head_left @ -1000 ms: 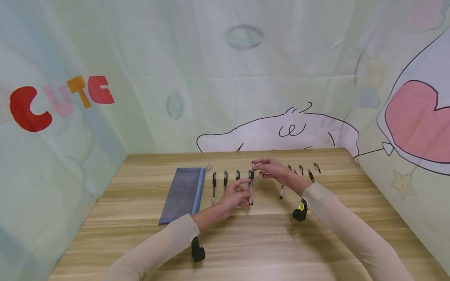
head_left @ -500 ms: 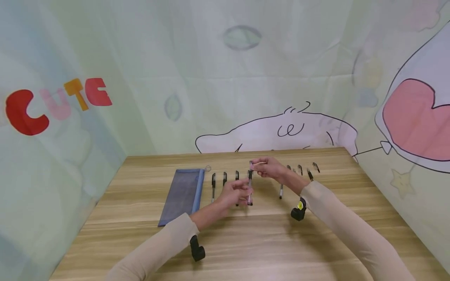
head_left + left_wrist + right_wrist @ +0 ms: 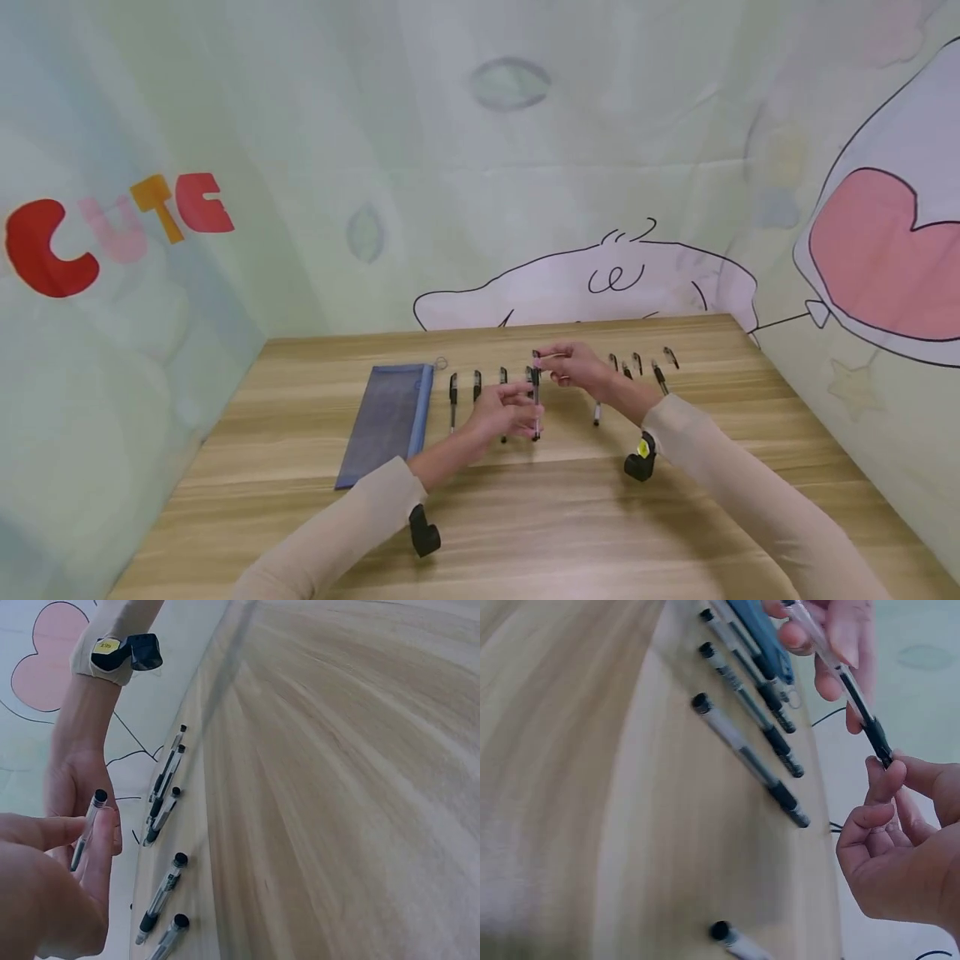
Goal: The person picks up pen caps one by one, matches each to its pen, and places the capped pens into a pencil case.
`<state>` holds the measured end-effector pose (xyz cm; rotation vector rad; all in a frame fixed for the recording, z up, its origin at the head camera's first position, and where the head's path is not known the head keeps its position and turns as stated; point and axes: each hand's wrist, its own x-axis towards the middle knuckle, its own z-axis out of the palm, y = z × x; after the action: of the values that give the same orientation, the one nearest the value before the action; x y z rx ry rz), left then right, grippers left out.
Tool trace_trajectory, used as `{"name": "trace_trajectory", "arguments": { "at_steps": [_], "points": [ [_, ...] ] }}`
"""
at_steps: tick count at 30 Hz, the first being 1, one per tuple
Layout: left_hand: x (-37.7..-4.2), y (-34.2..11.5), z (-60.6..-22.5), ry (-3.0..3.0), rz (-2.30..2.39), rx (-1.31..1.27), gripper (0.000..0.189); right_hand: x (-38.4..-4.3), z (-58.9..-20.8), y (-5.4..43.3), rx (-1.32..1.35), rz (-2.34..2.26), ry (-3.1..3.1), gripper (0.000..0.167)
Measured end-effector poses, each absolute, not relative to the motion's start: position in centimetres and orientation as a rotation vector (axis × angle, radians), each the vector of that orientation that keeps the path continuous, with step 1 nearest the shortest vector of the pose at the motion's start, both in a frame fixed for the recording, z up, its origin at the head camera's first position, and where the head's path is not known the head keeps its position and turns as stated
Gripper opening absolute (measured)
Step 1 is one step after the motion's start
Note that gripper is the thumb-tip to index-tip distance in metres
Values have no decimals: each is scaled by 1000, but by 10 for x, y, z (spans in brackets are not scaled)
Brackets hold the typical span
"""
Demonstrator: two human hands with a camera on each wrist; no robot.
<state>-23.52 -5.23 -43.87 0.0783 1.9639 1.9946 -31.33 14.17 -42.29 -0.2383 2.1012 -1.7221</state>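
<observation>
A clear-barrelled pen with a black grip point(image 3: 847, 682) is held up above the table between both hands. My left hand point(image 3: 498, 414) pinches its barrel near the lower, black-ended part. At the other end, my right hand point(image 3: 577, 368) pinches the pen's tip between thumb and finger; those fingers hide the very tip, and I cannot tell whether a cap is on it. Under and beside the left hand lies a row of several capped black pens point(image 3: 453, 393), partly covered by that hand.
A blue mesh zip pouch point(image 3: 386, 421) lies left of the row. Right of the right hand are more pens, one with a white barrel point(image 3: 597, 410) and a dark one point(image 3: 659, 377), plus loose black caps point(image 3: 671, 357). A printed curtain point(image 3: 360, 167) stands behind the table point(image 3: 525, 533).
Both hands keep their grip on the pen. The right hand has come slightly down toward the left hand; the whole view has shifted a little.
</observation>
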Motion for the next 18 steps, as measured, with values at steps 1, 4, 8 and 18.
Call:
{"name": "trace_trajectory", "arguments": {
  "at_steps": [1,4,8,18],
  "points": [
    [-235,-53,-440,1981,1988,72,53,-313,-426,140,-237,-1723,2103,44],
    [-234,-53,-444,2009,1969,82,53,-313,-431,139,-218,-1707,2121,44],
    [-235,-52,-445,2029,1948,82,53,-313,-431,144,-209,-1681,2158,44],
    [-240,-48,-445,2075,1930,25,51,-314,-432,171,-181,-1679,2179,48]
  ]
}}
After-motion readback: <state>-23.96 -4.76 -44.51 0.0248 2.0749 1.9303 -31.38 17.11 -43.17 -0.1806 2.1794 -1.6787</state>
